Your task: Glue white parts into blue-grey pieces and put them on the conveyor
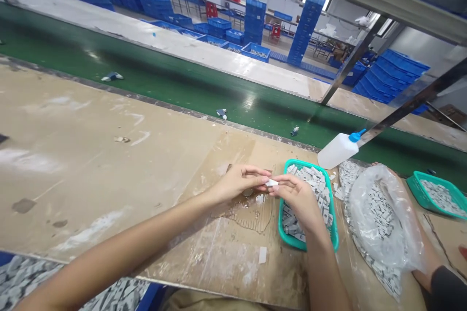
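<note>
Head view runs across a long factory line: far off, stacks of blue plastic crates point(390, 75) stand along the wall, and a green conveyor belt point(182, 102) passes just beyond the near edge of your stained worktop point(73, 165). The worktop seems to serve as your working station, with your supplies gathered to your right, probably so that each is a short reach away. A clear plastic bag point(383, 218) lies there, holding many small grey-and-white pieces point(379, 214), with a further hand in a dark sleeve point(425, 267) beside it that looks like another person's. Past the bag sits a second teal basket point(416, 185), also filled with pieces. A white squeeze bottle with a blue nozzle point(337, 150) lies tilted behind the nearer teal basket point(304, 163), which sits directly beyond your right hand point(297, 199) and appears placed so that you can pick from it with little movement. Your left hand point(239, 182) comes in from the open worktop, its fingers extended, while your right fingers are bunched. Together, their tips pinch a small white piece point(270, 182) in the air above the worktop, just left of the basket, probably held there for close, steady control.
</note>
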`<move>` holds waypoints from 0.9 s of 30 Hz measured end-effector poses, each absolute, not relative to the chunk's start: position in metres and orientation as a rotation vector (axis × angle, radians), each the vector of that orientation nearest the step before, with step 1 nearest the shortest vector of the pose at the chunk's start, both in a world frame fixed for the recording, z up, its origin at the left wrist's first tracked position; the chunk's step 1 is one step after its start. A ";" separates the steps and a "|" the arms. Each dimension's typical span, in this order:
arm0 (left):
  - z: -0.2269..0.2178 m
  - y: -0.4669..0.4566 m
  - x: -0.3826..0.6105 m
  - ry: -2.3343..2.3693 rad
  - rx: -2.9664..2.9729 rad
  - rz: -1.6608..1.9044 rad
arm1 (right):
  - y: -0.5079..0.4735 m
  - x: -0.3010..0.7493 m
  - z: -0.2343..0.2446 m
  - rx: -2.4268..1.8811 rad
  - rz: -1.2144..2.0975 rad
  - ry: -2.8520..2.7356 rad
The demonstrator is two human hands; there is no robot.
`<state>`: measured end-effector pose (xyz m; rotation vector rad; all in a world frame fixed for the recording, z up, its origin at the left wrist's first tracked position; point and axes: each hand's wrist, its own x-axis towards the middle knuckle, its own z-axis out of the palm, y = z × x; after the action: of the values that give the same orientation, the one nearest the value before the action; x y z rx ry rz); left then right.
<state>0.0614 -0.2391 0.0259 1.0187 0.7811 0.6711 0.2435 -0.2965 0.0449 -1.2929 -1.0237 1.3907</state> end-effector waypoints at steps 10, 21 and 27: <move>0.005 -0.226 0.033 0.795 1.261 0.708 | -0.289 0.218 0.021 -1.500 1.295 -1.324; -0.025 -0.180 -0.004 1.264 1.324 1.128 | -0.294 0.208 0.005 -1.597 0.538 -1.991; -0.027 -0.178 -0.002 1.249 1.324 1.129 | -0.296 0.204 0.007 -1.559 0.429 -2.117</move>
<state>-0.0023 -0.1779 -0.0273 1.3243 1.2494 1.1285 0.2038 -0.2961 0.0068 -1.5585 -2.1174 0.4289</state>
